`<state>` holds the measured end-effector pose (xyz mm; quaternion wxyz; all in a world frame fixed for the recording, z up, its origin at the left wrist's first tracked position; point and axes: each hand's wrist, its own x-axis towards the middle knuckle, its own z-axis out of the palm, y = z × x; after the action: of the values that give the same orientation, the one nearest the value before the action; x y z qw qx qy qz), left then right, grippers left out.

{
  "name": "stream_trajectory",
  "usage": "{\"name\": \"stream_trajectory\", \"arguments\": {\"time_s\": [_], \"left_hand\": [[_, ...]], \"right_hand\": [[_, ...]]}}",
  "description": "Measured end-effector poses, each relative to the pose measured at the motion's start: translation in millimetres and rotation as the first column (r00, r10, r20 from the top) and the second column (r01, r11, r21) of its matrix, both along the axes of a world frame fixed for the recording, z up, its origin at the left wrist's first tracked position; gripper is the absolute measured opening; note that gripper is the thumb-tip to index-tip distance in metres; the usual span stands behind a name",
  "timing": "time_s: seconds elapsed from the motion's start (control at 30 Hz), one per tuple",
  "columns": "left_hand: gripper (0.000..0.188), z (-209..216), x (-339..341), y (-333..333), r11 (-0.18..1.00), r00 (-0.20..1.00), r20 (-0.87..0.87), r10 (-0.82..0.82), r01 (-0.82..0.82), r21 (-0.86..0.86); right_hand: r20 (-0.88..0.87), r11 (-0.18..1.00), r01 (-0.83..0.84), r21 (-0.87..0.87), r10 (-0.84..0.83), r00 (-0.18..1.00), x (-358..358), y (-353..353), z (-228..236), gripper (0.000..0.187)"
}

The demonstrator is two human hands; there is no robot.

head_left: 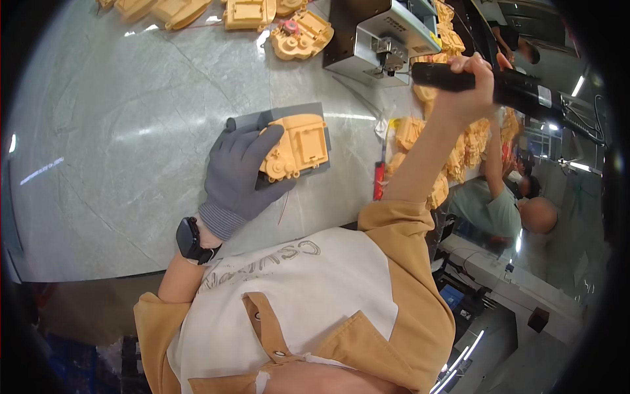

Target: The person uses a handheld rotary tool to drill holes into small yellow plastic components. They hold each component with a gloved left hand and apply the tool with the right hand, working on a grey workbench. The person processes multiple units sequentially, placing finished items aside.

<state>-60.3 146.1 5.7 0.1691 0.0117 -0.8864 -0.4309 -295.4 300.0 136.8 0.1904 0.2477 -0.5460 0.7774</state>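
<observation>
My left hand (pixel 239 167), in a grey knitted glove, is closed around the left side of a yellow-orange plastic housing (pixel 308 146). The housing has a rectangular recess and small round bosses, and it rests on a dark grey fixture block (pixel 310 110) on the table. Out to the right, my bare right hand (pixel 476 82) is raised and wrapped around a black electric screwdriver (pixel 525 90). A cord trails from its far right end. The left end of the screwdriver is close to a metal box-shaped machine (pixel 387 43), apart from the housing.
More yellow-orange housings (pixel 249 12) lie along the table's far edge, one with a pink-red part (pixel 291 27). A heap of such parts (pixel 469 144) is beyond my right forearm. A red-handled tool (pixel 379 180) lies near it. A co-worker (pixel 489 203) sits at the right.
</observation>
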Motion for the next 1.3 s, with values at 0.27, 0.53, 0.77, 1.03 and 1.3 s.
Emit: {"name": "stream_trajectory", "arguments": {"time_s": [0.27,0.53,0.77,1.03,1.3], "left_hand": [[0.069,-0.7,4.3,-2.0,1.000,1.000,0.012,-0.007,0.007,0.016],[0.067,-3.3,3.7,-1.8,1.000,0.999,0.032,0.003,-0.002,-0.007],[0.069,-4.3,4.8,-2.4,1.000,0.999,0.044,0.004,-0.005,0.022],[0.069,-4.1,6.7,-1.6,1.000,1.000,-0.011,0.009,-0.009,0.001],[0.073,-5.7,9.3,0.4,0.995,0.995,-0.092,0.030,-0.022,0.093]], "right_hand": [[0.053,0.995,-0.021,0.102,0.016,0.998,-4.5,-14.6,-26.4,0.040],[-0.008,1.000,-0.020,0.021,0.020,1.000,76.2,1.8,-17.0,0.044],[0.250,0.991,0.025,0.135,-0.058,0.966,80.2,19.3,-50.2,0.042],[0.353,0.988,0.091,0.126,-0.131,0.926,119.1,28.1,-81.3,0.042],[0.204,0.998,-0.031,-0.052,0.041,0.978,130.1,30.4,-53.7,0.047]]}}
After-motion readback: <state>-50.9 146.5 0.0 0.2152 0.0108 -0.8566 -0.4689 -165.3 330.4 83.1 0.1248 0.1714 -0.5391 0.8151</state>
